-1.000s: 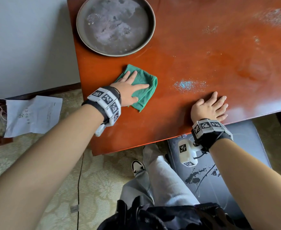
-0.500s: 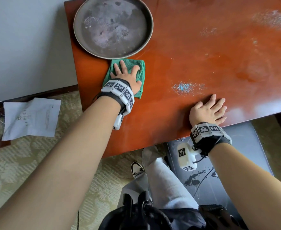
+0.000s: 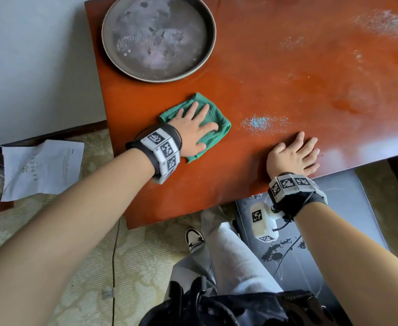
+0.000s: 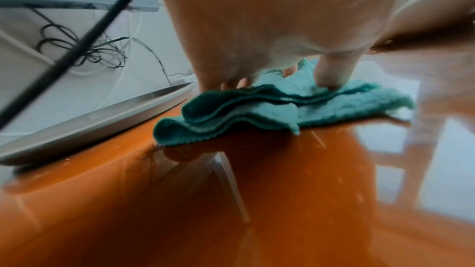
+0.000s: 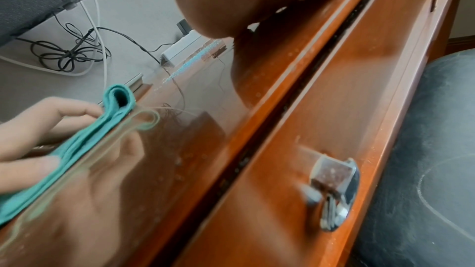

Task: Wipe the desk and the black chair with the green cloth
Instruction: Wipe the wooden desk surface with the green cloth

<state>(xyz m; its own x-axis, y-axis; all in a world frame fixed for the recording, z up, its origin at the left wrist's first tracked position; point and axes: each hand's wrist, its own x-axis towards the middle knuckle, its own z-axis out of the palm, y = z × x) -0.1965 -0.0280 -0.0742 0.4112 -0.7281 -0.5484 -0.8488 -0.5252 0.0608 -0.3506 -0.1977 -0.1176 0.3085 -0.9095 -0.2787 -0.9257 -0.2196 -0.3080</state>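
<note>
The red-brown surface (image 3: 275, 67) carries a round grey tray (image 3: 113, 55); the black chair (image 3: 348, 196) sits beneath its near edge. Left hand (image 3: 191, 130) presses flat-fingered on the folded green cloth (image 3: 216, 135) below the tray; right hand (image 3: 292, 156) rests open-fingered beside blue specks (image 3: 261, 123)

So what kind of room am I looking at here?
Probably a home or hotel room with a desk: a glossy wooden desk with a drawer handle, patterned carpet, and a black chair tucked under it.

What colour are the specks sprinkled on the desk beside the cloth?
Light blue specks, clearest in the head view.
</note>
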